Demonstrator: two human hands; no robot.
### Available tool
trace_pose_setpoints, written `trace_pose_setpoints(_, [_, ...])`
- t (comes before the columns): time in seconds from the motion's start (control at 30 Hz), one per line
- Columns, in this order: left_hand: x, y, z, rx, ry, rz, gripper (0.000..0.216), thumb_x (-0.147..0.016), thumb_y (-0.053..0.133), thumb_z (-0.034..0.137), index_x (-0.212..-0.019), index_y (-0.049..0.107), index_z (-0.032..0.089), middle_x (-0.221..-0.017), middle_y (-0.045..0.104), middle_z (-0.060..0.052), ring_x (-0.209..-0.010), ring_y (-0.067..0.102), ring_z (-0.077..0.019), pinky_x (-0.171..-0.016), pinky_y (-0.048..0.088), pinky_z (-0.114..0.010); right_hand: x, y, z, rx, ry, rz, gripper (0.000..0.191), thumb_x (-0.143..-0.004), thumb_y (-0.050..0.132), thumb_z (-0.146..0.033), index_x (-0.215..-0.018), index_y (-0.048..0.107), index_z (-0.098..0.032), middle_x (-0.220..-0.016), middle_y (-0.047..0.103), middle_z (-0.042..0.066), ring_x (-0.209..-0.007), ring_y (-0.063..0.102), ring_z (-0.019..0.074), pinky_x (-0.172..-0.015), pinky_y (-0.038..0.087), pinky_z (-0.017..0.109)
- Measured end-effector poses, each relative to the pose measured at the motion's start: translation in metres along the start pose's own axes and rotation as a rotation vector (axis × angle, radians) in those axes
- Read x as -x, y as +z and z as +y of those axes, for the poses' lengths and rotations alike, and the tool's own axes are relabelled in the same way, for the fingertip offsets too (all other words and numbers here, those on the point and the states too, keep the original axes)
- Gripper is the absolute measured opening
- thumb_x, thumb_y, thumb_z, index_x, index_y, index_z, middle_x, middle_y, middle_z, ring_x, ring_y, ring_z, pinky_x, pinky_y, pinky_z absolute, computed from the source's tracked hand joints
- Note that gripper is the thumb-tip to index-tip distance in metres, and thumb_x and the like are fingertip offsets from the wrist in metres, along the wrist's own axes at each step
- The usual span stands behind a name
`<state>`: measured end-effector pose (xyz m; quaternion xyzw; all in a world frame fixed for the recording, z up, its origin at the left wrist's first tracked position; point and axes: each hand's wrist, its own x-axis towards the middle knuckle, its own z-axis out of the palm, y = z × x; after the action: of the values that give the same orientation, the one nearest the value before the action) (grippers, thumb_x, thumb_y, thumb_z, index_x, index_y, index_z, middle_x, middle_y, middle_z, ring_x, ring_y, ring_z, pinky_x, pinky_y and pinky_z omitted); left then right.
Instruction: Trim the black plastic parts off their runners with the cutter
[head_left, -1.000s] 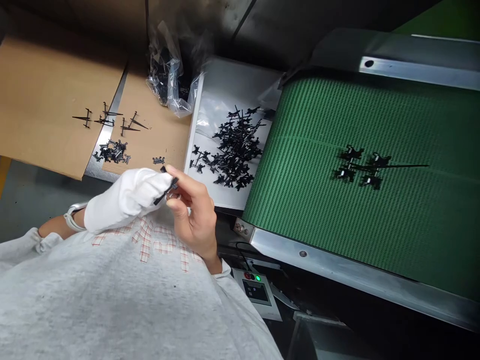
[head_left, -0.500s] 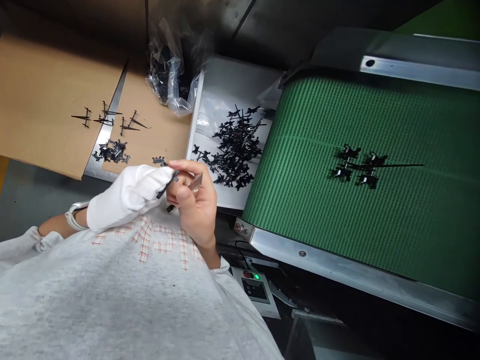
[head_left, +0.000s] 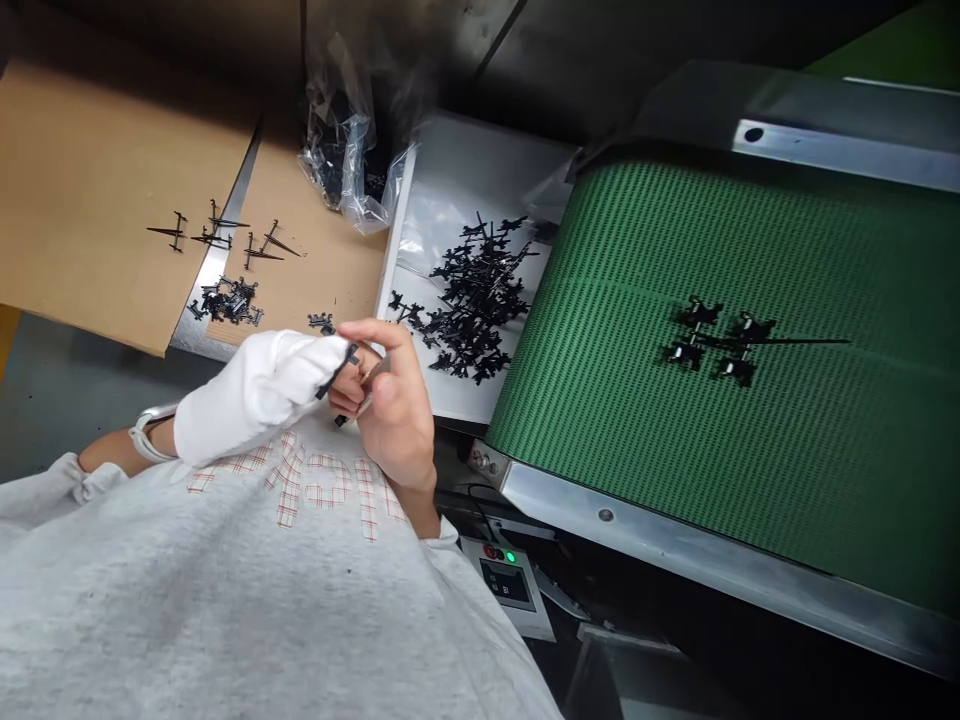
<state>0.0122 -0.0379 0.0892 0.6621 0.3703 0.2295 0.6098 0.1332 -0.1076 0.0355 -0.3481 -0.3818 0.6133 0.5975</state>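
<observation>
1. My gloved left hand (head_left: 255,398) is closed and holds a thin black plastic part (head_left: 335,372) above my chest.
2. My right hand (head_left: 394,410) is curled close beside it; the view is poor, so I cannot tell if it pinches too.
3. Many black parts (head_left: 476,300) remain piled in the white tray (head_left: 480,160); fewer lie on the cardboard (head_left: 97,180) and green belt (head_left: 750,430).

Just past your left hand (head_left: 255,398), the white-gloved one, there's a cardboard sheet (head_left: 90,190) with loose black plastic parts (head_left: 229,300) scattered on it, and one small piece (head_left: 321,322) sits almost at your fingertips. Ahead of your right hand (head_left: 394,420) is a white tray (head_left: 469,160) heaped with a black parts pile (head_left: 476,300). Farther out that way, a green conveyor belt (head_left: 750,450) carries one black sprue (head_left: 720,345).
</observation>
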Motion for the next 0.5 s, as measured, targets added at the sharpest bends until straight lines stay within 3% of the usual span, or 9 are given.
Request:
trace_pose_setpoints(0.1, [0.005,-0.002,-0.007,0.14,-0.014,-0.053,0.035,-0.085,0.045,0.022,-0.056,0.026,0.02,-0.051,0.029,0.007,-0.045,0.024,-0.0037,-0.041,0.028,-0.015,0.008,-0.001,0.001,0.13,-0.108,0.023,0.037,-0.101,0.041,-0.054,-0.128,0.043,-0.028,-0.077,0.042,-0.003,-0.065,0.043,0.0139,-0.056,0.04,0.028])
trace_pose_setpoints(0.27, [0.014,-0.002,-0.008,0.325,-0.248,-0.11,0.04,-0.092,0.044,0.033,-0.057,0.03,0.023,-0.043,0.033,0.007,-0.041,0.031,-0.0076,-0.043,0.031,-0.023,0.011,-0.007,0.009,0.354,-0.389,0.088,0.021,-0.103,0.046,-0.033,-0.124,0.044,-0.028,-0.087,0.05,-0.001,-0.075,0.055,0.0133,-0.065,0.05,0.028])
trace_pose_setpoints(0.37, [0.015,-0.002,-0.005,0.379,-0.272,-0.168,0.041,-0.091,0.046,0.032,-0.053,0.032,0.023,-0.039,0.032,0.007,-0.04,0.03,-0.0081,-0.046,0.032,-0.026,0.009,-0.008,0.009,0.418,-0.546,0.101,0.02,-0.102,0.051,-0.026,-0.122,0.048,-0.027,-0.084,0.053,-0.002,-0.074,0.058,0.0128,-0.064,0.052,0.027])
trace_pose_setpoints(0.5, [0.014,-0.003,-0.005,0.342,-0.276,-0.162,0.045,-0.093,0.044,0.036,-0.052,0.032,0.022,-0.04,0.035,0.006,-0.041,0.03,-0.0077,-0.046,0.031,-0.026,0.009,-0.007,0.004,0.448,-0.537,0.127,0.014,-0.101,0.055,-0.022,-0.114,0.057,-0.025,-0.083,0.061,-0.001,-0.071,0.062,0.0121,-0.059,0.053,0.026])
